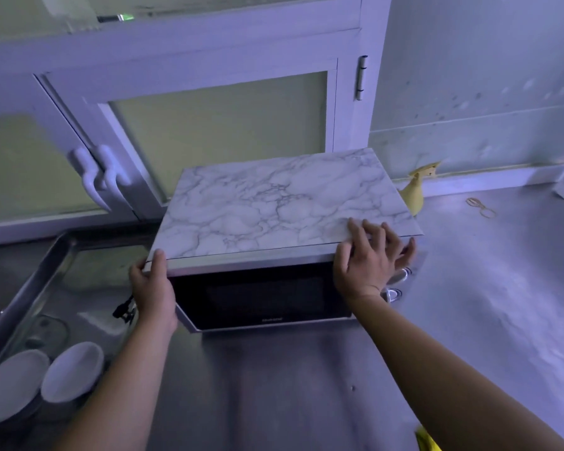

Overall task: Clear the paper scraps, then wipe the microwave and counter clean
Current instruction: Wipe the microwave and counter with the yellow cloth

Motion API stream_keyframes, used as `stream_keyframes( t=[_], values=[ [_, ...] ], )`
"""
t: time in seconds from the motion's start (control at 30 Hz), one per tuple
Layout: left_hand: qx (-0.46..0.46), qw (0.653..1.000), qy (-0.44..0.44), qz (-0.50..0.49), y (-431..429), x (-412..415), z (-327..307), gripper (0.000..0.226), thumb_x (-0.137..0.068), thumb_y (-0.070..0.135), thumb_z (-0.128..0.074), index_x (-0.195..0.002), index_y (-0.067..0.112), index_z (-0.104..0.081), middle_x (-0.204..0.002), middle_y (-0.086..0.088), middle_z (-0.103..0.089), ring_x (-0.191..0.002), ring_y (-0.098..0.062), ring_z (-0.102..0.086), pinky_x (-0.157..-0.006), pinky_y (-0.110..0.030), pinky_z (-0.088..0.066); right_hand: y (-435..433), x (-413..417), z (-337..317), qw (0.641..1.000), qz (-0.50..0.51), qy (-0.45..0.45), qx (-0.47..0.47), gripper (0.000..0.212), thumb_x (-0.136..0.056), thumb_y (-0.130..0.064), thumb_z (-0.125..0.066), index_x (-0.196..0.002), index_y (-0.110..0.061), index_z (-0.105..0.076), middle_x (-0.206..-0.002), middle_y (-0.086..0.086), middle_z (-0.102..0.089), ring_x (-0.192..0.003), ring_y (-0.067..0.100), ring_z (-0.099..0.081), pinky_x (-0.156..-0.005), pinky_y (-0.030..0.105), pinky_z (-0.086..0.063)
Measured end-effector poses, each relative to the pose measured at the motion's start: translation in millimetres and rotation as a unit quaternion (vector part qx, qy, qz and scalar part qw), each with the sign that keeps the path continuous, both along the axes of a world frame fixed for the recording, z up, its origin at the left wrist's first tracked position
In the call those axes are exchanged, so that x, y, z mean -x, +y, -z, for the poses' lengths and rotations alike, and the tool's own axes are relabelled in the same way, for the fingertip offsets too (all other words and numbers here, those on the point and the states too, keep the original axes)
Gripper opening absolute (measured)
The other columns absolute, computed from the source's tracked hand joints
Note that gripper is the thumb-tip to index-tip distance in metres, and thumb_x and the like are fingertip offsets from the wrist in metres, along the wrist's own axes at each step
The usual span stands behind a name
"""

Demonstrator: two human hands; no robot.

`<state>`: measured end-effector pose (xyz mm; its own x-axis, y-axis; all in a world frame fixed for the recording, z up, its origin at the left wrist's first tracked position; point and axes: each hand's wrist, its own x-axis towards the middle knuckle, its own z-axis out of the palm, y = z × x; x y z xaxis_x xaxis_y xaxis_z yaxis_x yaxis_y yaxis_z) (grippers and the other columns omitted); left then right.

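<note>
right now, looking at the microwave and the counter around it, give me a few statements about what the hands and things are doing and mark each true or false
1. Both hands touch the marble-patterned top of the microwave. True: the left hand holds its front left corner and the right hand rests on its front right corner.
2. The microwave door is open. False: the dark door is closed.
3. White bowls sit to the left of the microwave. True.
4. The right hand holds a cloth. False: its fingers lie spread on the top, holding nothing.
5. Rubber bands lie on the counter to the right of the microwave. True.
</note>
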<state>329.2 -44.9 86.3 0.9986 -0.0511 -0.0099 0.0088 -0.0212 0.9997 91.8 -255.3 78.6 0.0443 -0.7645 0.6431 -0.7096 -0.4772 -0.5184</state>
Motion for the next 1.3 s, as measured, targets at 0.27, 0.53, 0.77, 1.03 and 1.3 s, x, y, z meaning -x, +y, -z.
stream_keyframes(
  t=[0.27, 0.53, 0.77, 1.03, 1.3],
  values=[
    [-0.009, 1.0, 0.015, -0.015, -10.6, -17.5, 9.9, 0.054, -0.088, 0.052, -0.061, -0.125, 0.015, -0.052, -0.103, 0.007, -0.06, -0.092, -0.012, -0.059, -0.071, -0.021, -0.045, -10.9, -7.9, -3.9, 0.998, -0.028, 0.029, -0.051, 0.048, -0.087, -0.032, -0.037, -0.119, -0.023, -0.071, -0.123, 0.003, -0.065, -0.129, 0.03, -0.043, -0.116, 0.059, -0.008],
    [-0.032, 0.998, 0.021, 0.046, -6.7, -20.0, -6.5, 0.052, -0.092, 0.048, -0.057, -0.131, 0.014, -0.052, -0.119, -0.002, -0.06, -0.104, -0.021, -0.058, -0.084, -0.028, -0.045, -2.7, 7.3, -19.9, 0.975, -0.114, 0.1, -0.163, 0.044, -0.098, -0.041, -0.035, -0.138, -0.035, -0.05, -0.151, -0.005, -0.042, -0.147, 0.017, -0.018, -0.119, 0.045, 0.013],
    [0.016, 0.997, 0.069, 0.023, 35.8, 46.1, 27.3, 0.062, -0.084, 0.042, -0.062, -0.137, 0.014, -0.047, -0.135, -0.012, -0.055, -0.116, -0.022, -0.057, -0.098, -0.033, -0.046, 101.9, 139.7, 19.8, 0.935, -0.162, -0.05, -0.31, 0.018, -0.089, -0.026, -0.057, -0.099, -0.023, -0.072, -0.105, -0.006, -0.067, -0.101, 0.016, -0.062, -0.084, 0.016, -0.044],
    [-0.086, 0.893, 0.223, 0.382, 56.1, 241.9, 140.0, 0.023, -0.094, -0.001, -0.053, -0.081, 0.014, -0.066, -0.081, -0.005, -0.068, -0.083, -0.023, -0.063, -0.073, -0.028, -0.051, 225.9, 288.3, 77.0, 0.884, 0.079, -0.08, -0.454, 0.024, -0.09, -0.007, -0.063, -0.072, -0.019, -0.074, -0.07, 0.006, -0.069, -0.065, 0.017, -0.06, -0.061, 0.03, -0.041],
    [-0.275, 0.717, 0.055, 0.639, 23.9, 349.0, 154.9, 0.017, -0.086, 0.014, -0.064, -0.08, 0.03, -0.064, -0.08, 0.008, -0.067, -0.078, -0.017, -0.064, -0.062, -0.017, -0.046, 223.5, 352.5, 82.8, 0.868, 0.138, -0.148, -0.454, 0.018, -0.09, -0.006, -0.064, -0.096, -0.02, -0.073, -0.099, 0.002, -0.073, -0.089, 0.015, -0.068, -0.07, 0.021, -0.051]
  ],
)
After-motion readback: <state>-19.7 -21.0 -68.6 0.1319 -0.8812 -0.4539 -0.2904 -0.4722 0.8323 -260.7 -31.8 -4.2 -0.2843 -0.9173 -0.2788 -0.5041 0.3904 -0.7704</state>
